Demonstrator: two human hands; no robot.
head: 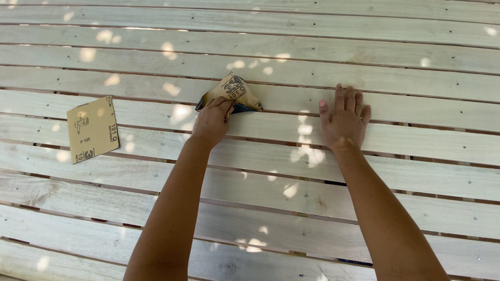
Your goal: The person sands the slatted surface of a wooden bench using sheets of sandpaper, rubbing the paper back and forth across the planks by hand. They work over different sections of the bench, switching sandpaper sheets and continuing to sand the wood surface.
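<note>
A: What's the left hand (212, 120) doing?

B: Its fingers are pinched shut on a folded sheet of sandpaper (232, 93), pressing it down on one of the pale wooden slats (291, 99). Folded like that, the paper gives a firmer pad to bear on, I'd say.

A: And the right hand (344, 120)?

B: Open, palm flat on the same slat and the one below, just to the right of the sandpaper — holding nothing. It looks like a brace for the person's weight.

A: Is there any other paper?

B: A spare sandpaper sheet (92, 129) lies flat, printed backing up, well to the left — out of the way, yet in reach.

A: And the surface?

B: Long bare planks with narrow gaps, screw heads dotted along them. Spots of sunlight suggest it's outdoors under leaves.
</note>
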